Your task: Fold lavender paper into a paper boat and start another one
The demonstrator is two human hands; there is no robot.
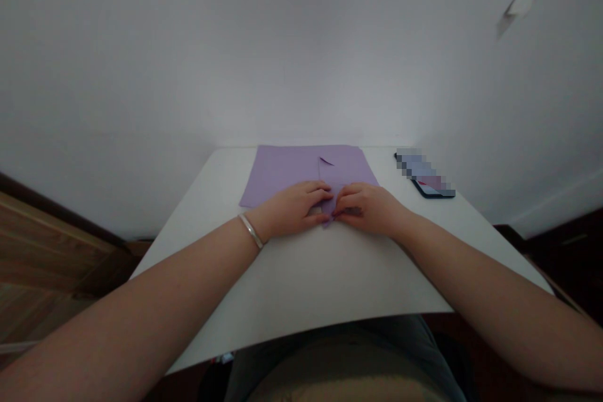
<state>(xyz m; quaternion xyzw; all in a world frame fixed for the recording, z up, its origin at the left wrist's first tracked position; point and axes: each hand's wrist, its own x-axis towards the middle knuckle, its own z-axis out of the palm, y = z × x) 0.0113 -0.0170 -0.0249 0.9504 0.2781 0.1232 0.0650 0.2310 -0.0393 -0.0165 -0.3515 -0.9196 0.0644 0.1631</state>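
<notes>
A: How far has the folding got?

B: Part-way, I'd judge. The folded purple paper (328, 203) lies on the purple sheet stack (287, 169), with its near end reaching past the stack's near edge, between the two hands. A straight edge shows along its left side, and a small flap stands a little proud at its far end, so some shaping seems done.

A: And what's left?

B: The near end looks crumpled or unsettled, so I'd count that part as unfinished. How many folds remain I can't tell; the hands cover too much.

A: How are the hands set?

B: They face each other across the near end, both forearms coming in low over the white worktop (301, 282). The left hand (294, 210), with a silver bangle (250, 230) at its wrist, lies palm down, its fingers curved and parted from the thumb, tips against the paper, steadying rather than gripping, it seems.

A: The right?

B: The right hand (372, 208) is bent inward at the wrist, thumb and forefinger brought together on the paper's near end in a close pinch.

A: Anything beside them?

B: A smartphone (426, 176), well apart, near the worktop's right edge.
</notes>
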